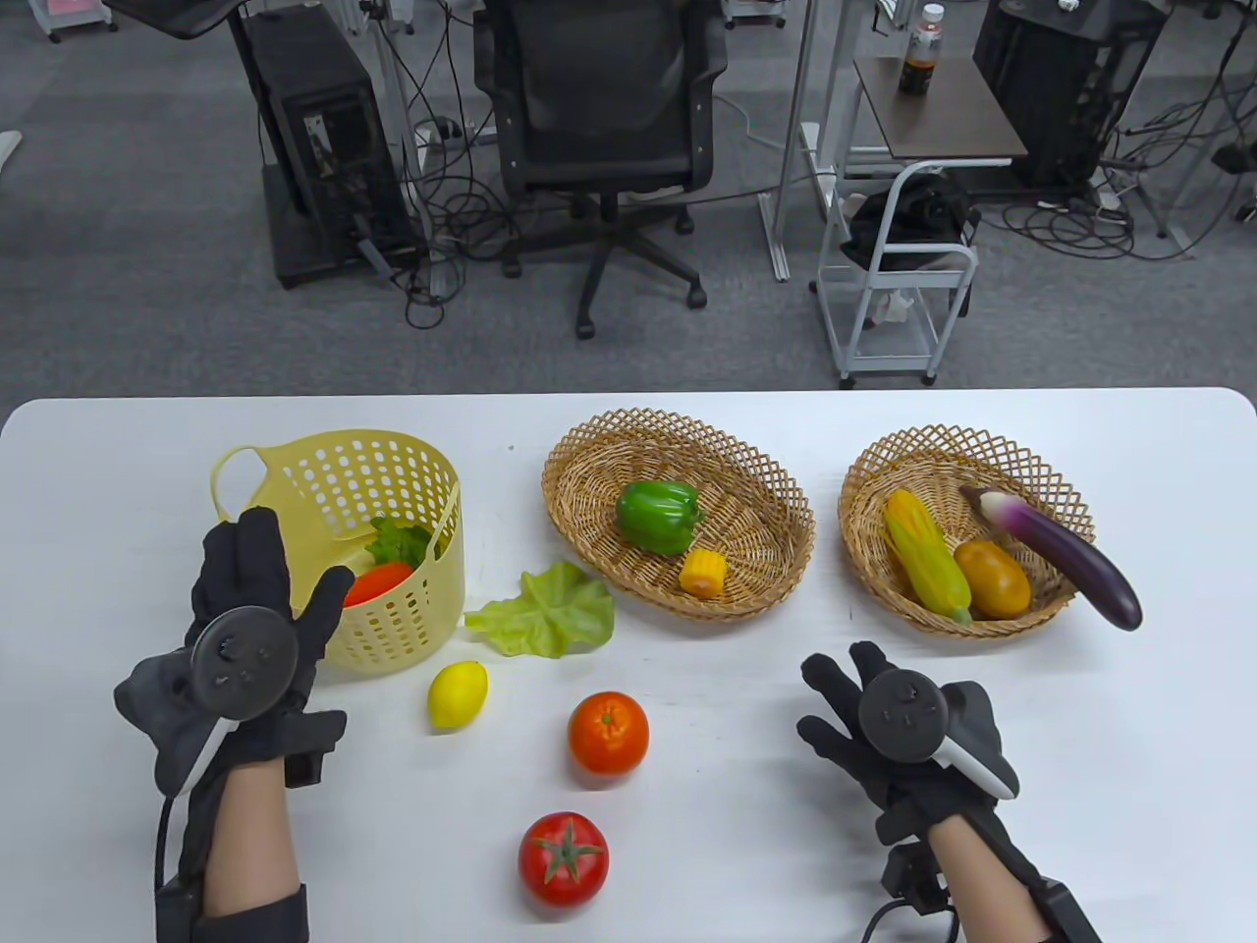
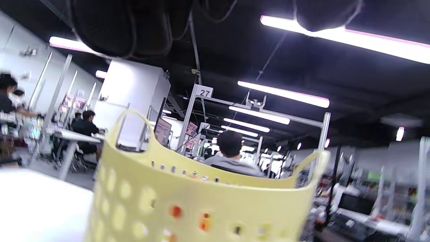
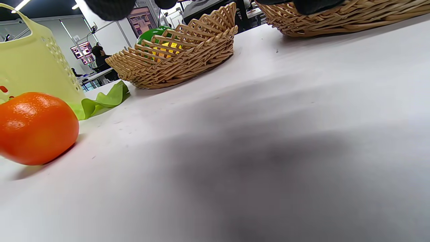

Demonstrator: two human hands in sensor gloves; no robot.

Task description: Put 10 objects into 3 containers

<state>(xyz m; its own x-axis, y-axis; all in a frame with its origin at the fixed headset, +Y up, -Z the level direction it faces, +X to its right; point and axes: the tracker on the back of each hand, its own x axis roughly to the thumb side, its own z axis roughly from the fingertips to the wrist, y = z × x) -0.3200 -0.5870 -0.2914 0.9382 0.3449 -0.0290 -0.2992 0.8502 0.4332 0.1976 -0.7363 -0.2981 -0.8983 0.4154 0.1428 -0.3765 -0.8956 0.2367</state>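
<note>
Table view: orange (image 1: 608, 733) is sitting loose mid-bench, lying at nine o'clock from the right hand (image 1: 889, 732), the nearer hand; both hands' fingers are hanging released, grasping nothing.

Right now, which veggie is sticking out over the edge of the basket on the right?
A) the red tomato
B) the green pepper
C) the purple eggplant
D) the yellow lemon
C: the purple eggplant lies across the rim of the right wicker basket, its fat end hanging out past the edge over the table, next to the corn inside.
</note>
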